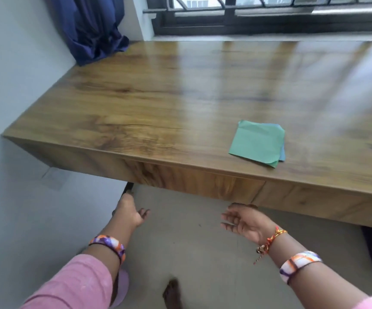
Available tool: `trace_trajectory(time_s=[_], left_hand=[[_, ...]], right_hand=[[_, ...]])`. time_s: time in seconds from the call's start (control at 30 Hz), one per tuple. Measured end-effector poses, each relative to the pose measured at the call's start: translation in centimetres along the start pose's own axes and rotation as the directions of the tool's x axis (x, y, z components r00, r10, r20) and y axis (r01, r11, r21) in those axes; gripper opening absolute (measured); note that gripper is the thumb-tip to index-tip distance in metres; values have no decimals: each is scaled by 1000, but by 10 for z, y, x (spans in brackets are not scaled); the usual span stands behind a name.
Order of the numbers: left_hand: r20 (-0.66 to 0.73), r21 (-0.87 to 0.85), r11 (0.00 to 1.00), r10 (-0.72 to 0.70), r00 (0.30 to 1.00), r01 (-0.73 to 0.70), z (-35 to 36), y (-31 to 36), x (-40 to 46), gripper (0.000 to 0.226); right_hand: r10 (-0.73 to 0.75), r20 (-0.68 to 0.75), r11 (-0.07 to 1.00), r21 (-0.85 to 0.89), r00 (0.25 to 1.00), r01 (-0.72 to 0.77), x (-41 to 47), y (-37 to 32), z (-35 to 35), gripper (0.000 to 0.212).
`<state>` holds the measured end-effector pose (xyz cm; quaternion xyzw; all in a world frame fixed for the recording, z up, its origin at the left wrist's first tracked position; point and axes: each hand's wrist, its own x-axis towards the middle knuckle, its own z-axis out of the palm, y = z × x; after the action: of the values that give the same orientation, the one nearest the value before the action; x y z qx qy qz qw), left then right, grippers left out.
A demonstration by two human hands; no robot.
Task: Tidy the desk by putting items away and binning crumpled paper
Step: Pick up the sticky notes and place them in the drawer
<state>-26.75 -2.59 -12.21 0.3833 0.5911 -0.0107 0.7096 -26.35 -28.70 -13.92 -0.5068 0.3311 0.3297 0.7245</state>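
Note:
A wooden desk fills the upper part of the view. On it, near the front edge at the right, lies a flat green paper with a blue sheet peeking out beneath it. Below the desk's front edge, my left hand reaches down towards the floor with loose fingers and holds nothing. My right hand hangs just under a closed drawer front, fingers relaxed and slightly curled, empty. No crumpled paper shows.
A white wall runs along the left side. A blue curtain drapes onto the desk's back left corner, and a barred window lies behind. A dark desk leg stands near my left hand. My foot is on the grey floor.

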Motion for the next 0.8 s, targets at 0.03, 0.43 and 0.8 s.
trace_trajectory(time_s=[0.03,0.43,0.8], left_hand=[[12,-56,998,-5,1000,6,2,9,7,55],[396,-97,989,-61,916,108,3,52,70,86],[427,-149,984,-30,904,103,-22,50,60,66]], right_hand=[[-3,-43,996,90,999,6,9,0,3,21],[-186,-158,673,699,970,243,50,20,22,14],[-229,-174,697,658,958,286,35,40,26,28]])
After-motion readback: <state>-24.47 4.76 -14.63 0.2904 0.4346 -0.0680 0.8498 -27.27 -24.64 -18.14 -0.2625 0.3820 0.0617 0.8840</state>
